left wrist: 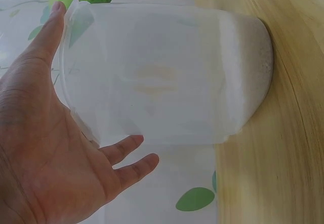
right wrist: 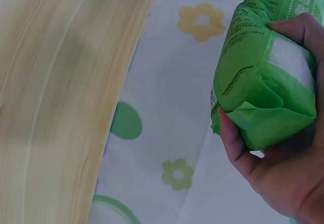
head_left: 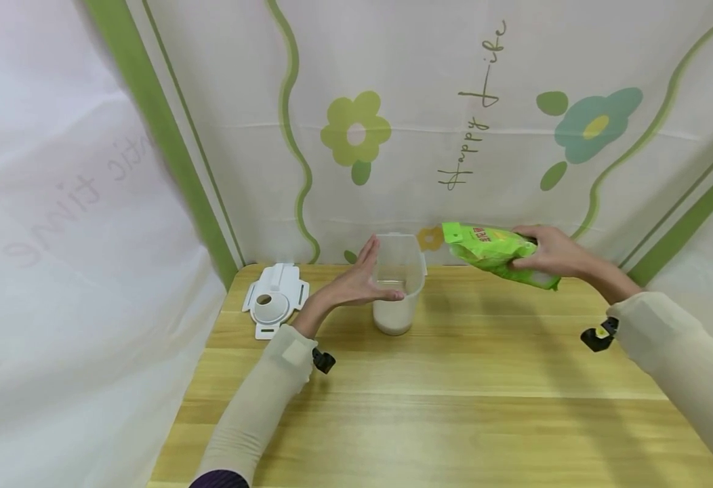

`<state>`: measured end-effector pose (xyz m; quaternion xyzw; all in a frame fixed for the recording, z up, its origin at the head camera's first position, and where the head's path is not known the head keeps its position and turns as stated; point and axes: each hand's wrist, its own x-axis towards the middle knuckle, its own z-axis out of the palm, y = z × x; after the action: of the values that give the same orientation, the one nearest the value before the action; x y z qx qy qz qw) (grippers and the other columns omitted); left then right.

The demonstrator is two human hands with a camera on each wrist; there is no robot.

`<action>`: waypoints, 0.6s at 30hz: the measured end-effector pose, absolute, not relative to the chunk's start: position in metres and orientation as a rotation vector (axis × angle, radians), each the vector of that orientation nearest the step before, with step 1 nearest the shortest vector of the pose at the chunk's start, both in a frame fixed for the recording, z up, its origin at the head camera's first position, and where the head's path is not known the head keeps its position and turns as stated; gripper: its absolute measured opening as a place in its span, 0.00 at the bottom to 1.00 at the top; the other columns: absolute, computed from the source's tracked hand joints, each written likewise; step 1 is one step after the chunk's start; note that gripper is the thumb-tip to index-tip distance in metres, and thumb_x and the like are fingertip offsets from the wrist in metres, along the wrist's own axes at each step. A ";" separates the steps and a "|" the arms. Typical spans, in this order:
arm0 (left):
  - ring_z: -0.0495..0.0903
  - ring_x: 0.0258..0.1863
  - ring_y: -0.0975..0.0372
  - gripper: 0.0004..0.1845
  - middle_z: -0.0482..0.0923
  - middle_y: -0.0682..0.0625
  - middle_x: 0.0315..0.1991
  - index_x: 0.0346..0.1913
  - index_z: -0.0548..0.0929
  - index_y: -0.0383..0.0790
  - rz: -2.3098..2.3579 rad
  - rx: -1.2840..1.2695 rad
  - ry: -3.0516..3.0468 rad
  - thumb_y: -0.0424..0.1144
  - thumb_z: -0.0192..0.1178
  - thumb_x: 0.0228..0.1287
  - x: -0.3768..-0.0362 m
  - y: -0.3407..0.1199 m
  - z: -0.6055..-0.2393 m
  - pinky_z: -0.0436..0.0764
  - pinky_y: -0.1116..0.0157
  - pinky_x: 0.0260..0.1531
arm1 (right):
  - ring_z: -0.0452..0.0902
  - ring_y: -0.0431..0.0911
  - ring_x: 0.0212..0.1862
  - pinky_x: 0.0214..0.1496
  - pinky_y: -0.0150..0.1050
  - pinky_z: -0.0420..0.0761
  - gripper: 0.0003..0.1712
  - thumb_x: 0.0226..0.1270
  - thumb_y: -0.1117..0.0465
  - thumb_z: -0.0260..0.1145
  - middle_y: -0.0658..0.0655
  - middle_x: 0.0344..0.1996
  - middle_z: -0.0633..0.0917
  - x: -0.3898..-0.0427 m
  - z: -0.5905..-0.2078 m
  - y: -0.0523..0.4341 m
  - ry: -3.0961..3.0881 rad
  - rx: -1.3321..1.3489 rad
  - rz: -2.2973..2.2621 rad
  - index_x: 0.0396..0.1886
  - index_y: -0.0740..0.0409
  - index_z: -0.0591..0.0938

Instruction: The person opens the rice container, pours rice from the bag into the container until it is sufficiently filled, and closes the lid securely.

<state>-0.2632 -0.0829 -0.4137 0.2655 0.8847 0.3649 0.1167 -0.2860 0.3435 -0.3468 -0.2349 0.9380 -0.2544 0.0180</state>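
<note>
A clear plastic container point(head_left: 398, 281) point(left wrist: 167, 72) stands at the back of the wooden table point(head_left: 454, 407), with white grains filling its bottom part. My left hand point(head_left: 362, 281) point(left wrist: 55, 148) is spread open beside its left wall, fingers straight, thumb across the front. My right hand point(head_left: 552, 252) point(right wrist: 283, 153) grips a bright green bag point(head_left: 493, 252) point(right wrist: 266, 77) in the air, tilted with its mouth toward the container's rim, to the right of it and just above its height.
A white lid point(head_left: 274, 298) with a round spout lies flat at the table's back left corner. A flowered cloth backdrop point(head_left: 454, 122) hangs close behind and on both sides. Bare wood runs across the table's front half.
</note>
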 end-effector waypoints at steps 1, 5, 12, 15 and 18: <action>0.36 0.86 0.48 0.73 0.16 0.46 0.86 0.85 0.24 0.42 1.071 0.774 2.590 0.65 0.72 0.62 -0.263 -0.083 -0.414 0.58 0.46 0.80 | 0.76 0.47 0.40 0.41 0.41 0.76 0.32 0.60 0.59 0.80 0.58 0.47 0.87 -0.287 -0.346 0.340 2.917 -0.736 -0.783 0.63 0.63 0.83; 0.37 0.86 0.47 0.74 0.16 0.46 0.86 0.85 0.24 0.42 1.073 0.769 2.595 0.65 0.72 0.62 -0.263 -0.083 -0.415 0.58 0.46 0.80 | 0.76 0.47 0.38 0.41 0.41 0.75 0.27 0.60 0.58 0.80 0.55 0.43 0.87 -0.289 -0.342 0.330 2.917 -0.752 -0.766 0.58 0.60 0.85; 0.40 0.86 0.46 0.74 0.16 0.46 0.86 0.85 0.24 0.41 1.075 0.766 2.582 0.66 0.72 0.61 -0.262 -0.083 -0.416 0.60 0.45 0.79 | 0.73 0.46 0.36 0.38 0.40 0.72 0.27 0.60 0.56 0.80 0.55 0.41 0.86 -0.289 -0.337 0.314 2.890 -0.794 -0.739 0.57 0.60 0.85; 0.39 0.86 0.47 0.74 0.16 0.47 0.86 0.84 0.23 0.44 1.068 0.762 2.585 0.66 0.72 0.62 -0.262 -0.083 -0.415 0.59 0.46 0.80 | 0.73 0.47 0.35 0.38 0.41 0.71 0.25 0.59 0.57 0.80 0.54 0.39 0.86 -0.290 -0.334 0.305 2.899 -0.756 -0.735 0.55 0.58 0.85; 0.37 0.86 0.48 0.74 0.16 0.47 0.86 0.84 0.21 0.47 1.059 0.761 2.591 0.66 0.72 0.62 -0.263 -0.083 -0.415 0.58 0.47 0.80 | 0.72 0.48 0.34 0.37 0.41 0.71 0.23 0.58 0.57 0.80 0.54 0.36 0.84 -0.292 -0.331 0.296 2.914 -0.729 -0.720 0.52 0.58 0.85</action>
<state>-0.2630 -0.0832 -0.4147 0.2604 0.8868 0.3623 0.1203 -0.2918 0.2963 -0.3315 -0.2359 0.9431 -0.2329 0.0264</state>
